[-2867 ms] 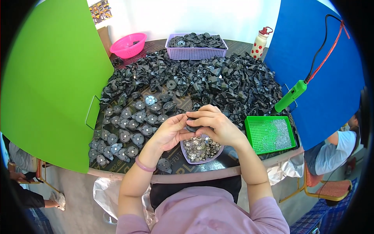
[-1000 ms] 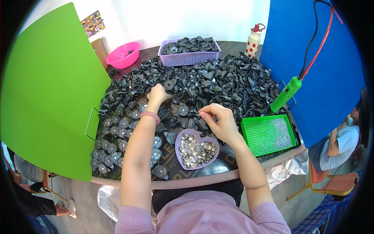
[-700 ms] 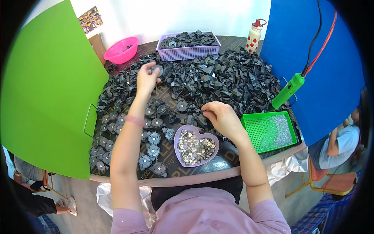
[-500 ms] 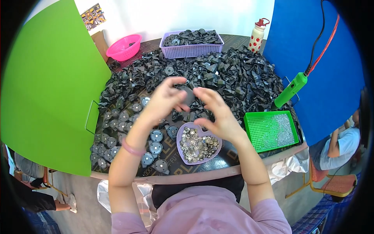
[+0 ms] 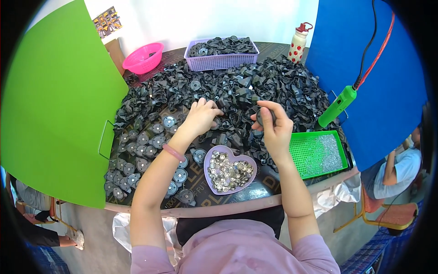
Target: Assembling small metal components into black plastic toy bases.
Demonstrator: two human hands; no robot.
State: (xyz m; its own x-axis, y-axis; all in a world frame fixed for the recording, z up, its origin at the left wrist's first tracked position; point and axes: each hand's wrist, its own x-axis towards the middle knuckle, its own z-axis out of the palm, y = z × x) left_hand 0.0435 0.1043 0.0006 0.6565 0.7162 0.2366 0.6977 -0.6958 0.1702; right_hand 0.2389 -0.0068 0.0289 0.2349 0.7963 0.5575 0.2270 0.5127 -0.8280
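My right hand (image 5: 277, 130) is raised over the right part of the black pile, its thumb and fingers closed on a round dark plastic part (image 5: 265, 117). My left hand (image 5: 200, 118) is low at the near edge of the pile, with its fingers curled down and the thumb against another round dark part (image 5: 216, 123), partly hidden by the fingers. Black plastic pieces (image 5: 237, 91) lie heaped behind both hands. Left of my left forearm are several round dark parts with metal centres (image 5: 143, 138). A purple heart-shaped tray (image 5: 211, 180) with small round metal pieces sits between my forearms.
A green basket (image 5: 315, 175) with small shiny pieces stands at the right, below a hanging green electric screwdriver (image 5: 337, 107). At the back are a pink colander (image 5: 143, 58), a purple basket (image 5: 221, 63) of black parts and a bottle (image 5: 297, 45). Green (image 5: 59, 100) and blue (image 5: 369, 82) panels flank the table.
My hands have moved apart. The right went right, carrying a round dark part; the left came down onto the edge of the pile.
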